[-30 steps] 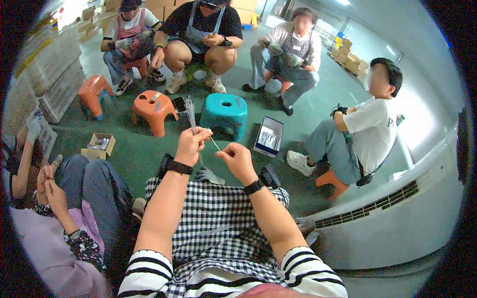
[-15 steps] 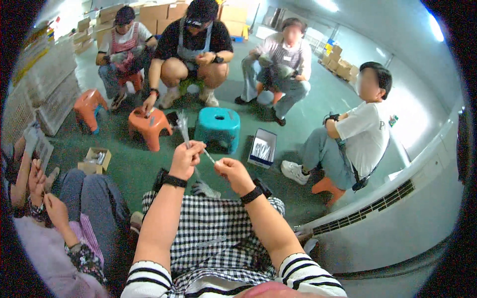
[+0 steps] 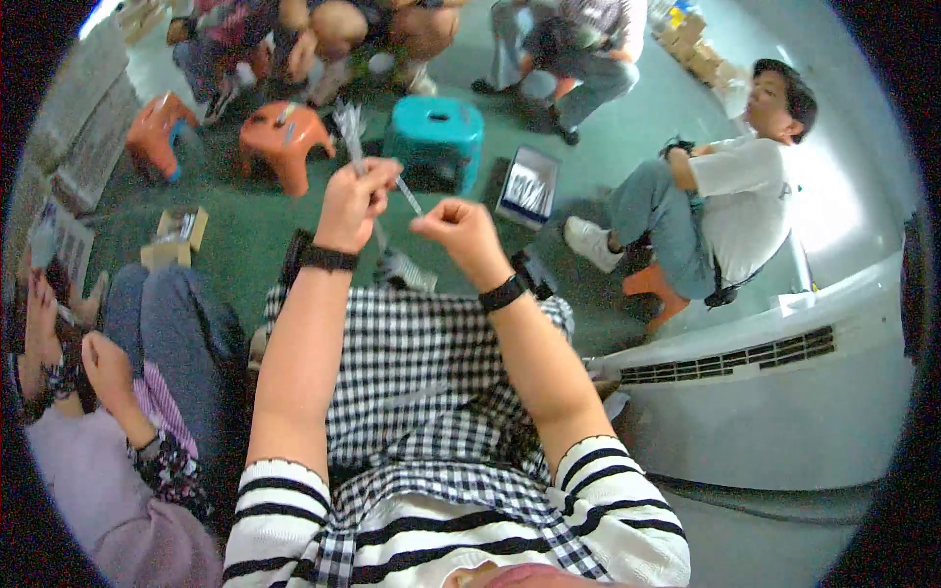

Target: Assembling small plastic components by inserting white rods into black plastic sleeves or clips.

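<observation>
My left hand [image 3: 355,208] is closed around a bundle of thin, pale, clear-looking strips [image 3: 348,125], whose loose ends fan out above the fist. One thin strip [image 3: 410,196] slants from this fist toward my right hand [image 3: 461,233]. The right thumb and forefinger are pinched together by that strip's lower end; whether they grip it is too small to tell. Both hands are raised in front of my black-and-white checked apron [image 3: 407,358]. A grey knitted glove [image 3: 405,271] lies just below them, at the apron's far edge.
Ahead stand a teal stool [image 3: 436,137] and an orange stool [image 3: 286,142]. A blue-edged box [image 3: 529,186] of pale packets sits right of them, a small cardboard box [image 3: 176,235] left. People sit around; one [image 3: 740,206] is to the right, beside a grey wall unit [image 3: 755,412].
The view has tipped downward, so the people opposite are cut off at the top. My left hand keeps the bundle, and my right fingers stay pinched close to the strip's end.
</observation>
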`<state>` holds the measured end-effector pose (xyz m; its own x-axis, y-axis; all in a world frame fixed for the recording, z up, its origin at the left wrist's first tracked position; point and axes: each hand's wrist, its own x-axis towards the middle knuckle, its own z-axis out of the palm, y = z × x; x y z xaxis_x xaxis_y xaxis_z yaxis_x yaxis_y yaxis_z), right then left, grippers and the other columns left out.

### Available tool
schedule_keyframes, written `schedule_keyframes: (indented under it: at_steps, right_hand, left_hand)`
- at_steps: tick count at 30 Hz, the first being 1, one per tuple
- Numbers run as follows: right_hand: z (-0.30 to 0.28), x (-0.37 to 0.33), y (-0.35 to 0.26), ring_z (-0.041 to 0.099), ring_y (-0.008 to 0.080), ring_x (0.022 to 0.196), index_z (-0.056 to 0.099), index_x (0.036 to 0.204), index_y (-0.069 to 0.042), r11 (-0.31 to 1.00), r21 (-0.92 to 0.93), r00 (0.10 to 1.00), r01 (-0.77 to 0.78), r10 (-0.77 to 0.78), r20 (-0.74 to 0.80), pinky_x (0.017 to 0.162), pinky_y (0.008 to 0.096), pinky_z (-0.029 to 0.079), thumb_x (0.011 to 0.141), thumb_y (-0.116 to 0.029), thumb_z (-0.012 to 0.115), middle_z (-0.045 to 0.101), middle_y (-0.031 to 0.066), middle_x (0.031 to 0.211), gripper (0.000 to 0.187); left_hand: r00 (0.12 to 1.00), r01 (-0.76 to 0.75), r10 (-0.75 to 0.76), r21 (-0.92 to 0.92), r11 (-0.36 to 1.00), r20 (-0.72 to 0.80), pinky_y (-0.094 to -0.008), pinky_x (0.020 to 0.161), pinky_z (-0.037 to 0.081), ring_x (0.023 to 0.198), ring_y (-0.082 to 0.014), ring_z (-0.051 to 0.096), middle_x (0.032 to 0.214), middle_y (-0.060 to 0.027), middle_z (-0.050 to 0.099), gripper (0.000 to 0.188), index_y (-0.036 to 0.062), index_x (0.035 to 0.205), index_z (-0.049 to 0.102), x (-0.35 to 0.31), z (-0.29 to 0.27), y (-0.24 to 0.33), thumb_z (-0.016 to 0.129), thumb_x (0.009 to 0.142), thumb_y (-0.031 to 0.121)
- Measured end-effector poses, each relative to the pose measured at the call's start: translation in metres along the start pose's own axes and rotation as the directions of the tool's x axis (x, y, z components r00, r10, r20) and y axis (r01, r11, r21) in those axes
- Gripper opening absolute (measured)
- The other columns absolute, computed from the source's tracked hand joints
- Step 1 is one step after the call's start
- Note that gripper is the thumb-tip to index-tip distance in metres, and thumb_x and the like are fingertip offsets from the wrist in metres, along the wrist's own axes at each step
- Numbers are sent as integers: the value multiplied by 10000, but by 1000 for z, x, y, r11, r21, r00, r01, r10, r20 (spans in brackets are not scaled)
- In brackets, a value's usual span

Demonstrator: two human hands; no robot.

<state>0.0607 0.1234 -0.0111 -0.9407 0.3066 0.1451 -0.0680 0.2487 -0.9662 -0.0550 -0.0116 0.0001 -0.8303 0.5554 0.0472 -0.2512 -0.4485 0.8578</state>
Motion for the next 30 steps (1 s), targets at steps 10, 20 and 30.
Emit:
schedule_keyframes:
  at_steps: [10, 20, 30]
  right_hand:
    - [-2, -16, -8, 457, 46, 613, 562, 673, -91, 910, 369, 981, -188, 160, 106, 585, 200, 370, 770, -136, 688, 525, -62, 659, 165]
    - [-3, -14, -11, 398, 61, 501, 461, 627, -124, 770, 542, 931, -337, 185, 315, 471, 210, 301, 825, -175, 639, 454, -51, 573, 271]
    - [1, -15, -12, 416, 50, 542, 487, 634, -111, 733, 575, 921, -363, 188, 342, 517, 204, 329, 814, -145, 647, 463, -58, 595, 243]
  left_hand:
    - [994, 79, -72, -90, 993, 81, -169, 393, 246, 502, -18, 406, 673, 18, 509, 134, 37, 823, 583, -19, 6, 2, 626, 828, 164]
    - [992, 78, -68, -92, 993, 102, -168, 384, 238, 479, -20, 408, 670, -2, 552, 100, 33, 796, 616, -8, 7, 5, 662, 803, 122]
    - [996, 64, -56, -107, 992, 70, -160, 383, 235, 473, -10, 412, 667, 3, 550, 78, 40, 779, 619, -10, 8, 0, 671, 789, 98]
